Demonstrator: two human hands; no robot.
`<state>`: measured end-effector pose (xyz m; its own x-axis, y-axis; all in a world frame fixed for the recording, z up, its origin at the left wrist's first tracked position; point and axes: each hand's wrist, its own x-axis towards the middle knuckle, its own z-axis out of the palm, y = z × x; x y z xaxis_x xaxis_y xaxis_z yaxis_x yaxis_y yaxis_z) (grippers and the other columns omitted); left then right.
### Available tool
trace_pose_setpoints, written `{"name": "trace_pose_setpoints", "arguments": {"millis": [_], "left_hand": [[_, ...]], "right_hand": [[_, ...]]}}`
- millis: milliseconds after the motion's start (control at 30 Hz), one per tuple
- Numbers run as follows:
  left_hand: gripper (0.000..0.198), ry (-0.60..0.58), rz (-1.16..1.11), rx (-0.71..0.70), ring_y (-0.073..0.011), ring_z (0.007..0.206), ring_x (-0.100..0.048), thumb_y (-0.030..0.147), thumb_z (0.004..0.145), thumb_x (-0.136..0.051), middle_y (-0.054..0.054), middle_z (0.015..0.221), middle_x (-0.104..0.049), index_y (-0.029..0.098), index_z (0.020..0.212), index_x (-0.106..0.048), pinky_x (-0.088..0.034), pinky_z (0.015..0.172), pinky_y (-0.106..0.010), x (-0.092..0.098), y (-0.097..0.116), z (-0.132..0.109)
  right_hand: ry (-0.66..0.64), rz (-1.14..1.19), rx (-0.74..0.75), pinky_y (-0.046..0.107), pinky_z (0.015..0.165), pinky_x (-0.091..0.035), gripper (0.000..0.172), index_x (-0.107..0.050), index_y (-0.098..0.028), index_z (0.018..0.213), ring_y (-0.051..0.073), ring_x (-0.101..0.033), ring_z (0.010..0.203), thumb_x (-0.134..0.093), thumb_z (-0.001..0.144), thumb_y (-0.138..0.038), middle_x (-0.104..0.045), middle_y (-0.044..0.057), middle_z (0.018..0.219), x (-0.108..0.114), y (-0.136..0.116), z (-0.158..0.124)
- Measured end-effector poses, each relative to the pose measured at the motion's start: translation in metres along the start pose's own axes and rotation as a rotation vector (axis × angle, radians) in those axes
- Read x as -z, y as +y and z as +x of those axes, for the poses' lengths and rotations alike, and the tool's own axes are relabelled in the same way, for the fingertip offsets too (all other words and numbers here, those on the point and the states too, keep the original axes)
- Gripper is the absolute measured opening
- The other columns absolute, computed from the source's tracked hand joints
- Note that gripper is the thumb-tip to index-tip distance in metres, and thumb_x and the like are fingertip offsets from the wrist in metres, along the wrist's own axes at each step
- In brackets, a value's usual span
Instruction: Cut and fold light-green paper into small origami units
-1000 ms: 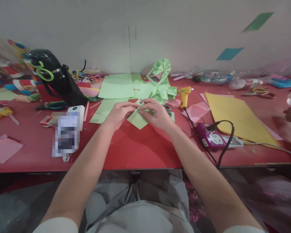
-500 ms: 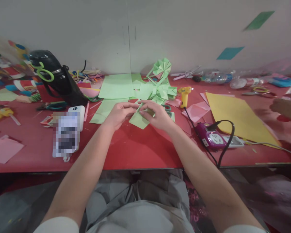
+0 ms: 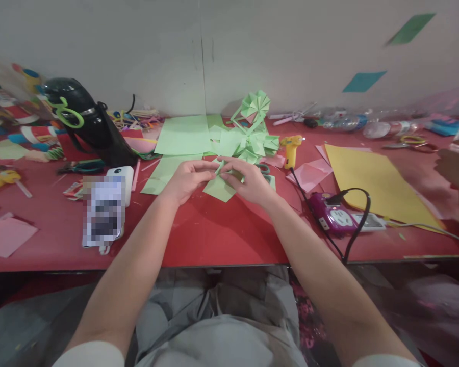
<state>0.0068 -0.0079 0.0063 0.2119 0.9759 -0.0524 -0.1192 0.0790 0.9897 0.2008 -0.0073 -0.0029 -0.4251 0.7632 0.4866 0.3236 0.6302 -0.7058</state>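
Little of the writing can be read: the pink lettering [image 3: 306,317] on a dark item below the bench [image 3: 222,237], right of the lower centre of the frame, is too blurred to make out, and so are the labels on the clear bottles [image 3: 390,129] at the upper right. The phone [image 3: 106,211] at left of centre has its screen blocked out by mosaic, and a small red-and-white packet [image 3: 72,190] beside it gives no legible words. At the centre of the frame, a folded piece of green paper [image 3: 219,191] is held between the person's two hands, its lower corner pointing toward the near edge. The left hand [image 3: 188,181] pinches it at its upper left; the right hand [image 3: 249,179] grips it from the right with thumb and fingers, and the fingertips of the two nearly meet. Compared with a second ago, the paper sits slightly farther right and a narrow flap stands up more between the fingers, while both forearms have hardly moved. At the right edge, a co-worker's hand [image 3: 458,165] now reaches farther into the frame. The green folded ornament [image 3: 255,109], the yellow glue gun [image 3: 291,151] and the yellow sheet [image 3: 371,178] lie where they did.
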Motion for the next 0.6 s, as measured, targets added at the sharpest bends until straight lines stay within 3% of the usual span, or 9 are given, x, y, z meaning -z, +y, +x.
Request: {"name": "trace_pose_setpoints", "arguments": {"millis": [367,600], "left_hand": [[0.025,-0.024,0.027,-0.016,-0.0194,0.085,-0.068,0.021,0.066,-0.082,-0.006,0.087,-0.076,0.018,0.091,-0.08,-0.054,0.085,-0.036,0.0031,-0.0043,0.0037],[0.027,-0.014,0.022,-0.001,-0.0207,0.088,-0.069,0.02,0.064,-0.083,-0.007,0.09,-0.076,0.018,0.091,-0.08,-0.053,0.087,-0.038,0.0039,-0.0048,0.0049]], "right_hand": [[0.026,0.025,-0.035,0.046,0.104,-0.044,0.009,-0.063,-0.022,0.09,0.027,-0.057,0.129,-0.057,0.092,-0.029,-0.068,0.012,0.125,-0.0038,-0.0013,-0.0001],[0.077,0.042,-0.068,0.041,0.095,-0.048,0.008,-0.06,-0.022,0.092,0.026,-0.064,0.113,-0.06,0.089,-0.029,-0.071,0.008,0.109,-0.0061,0.0017,-0.0007]]}}
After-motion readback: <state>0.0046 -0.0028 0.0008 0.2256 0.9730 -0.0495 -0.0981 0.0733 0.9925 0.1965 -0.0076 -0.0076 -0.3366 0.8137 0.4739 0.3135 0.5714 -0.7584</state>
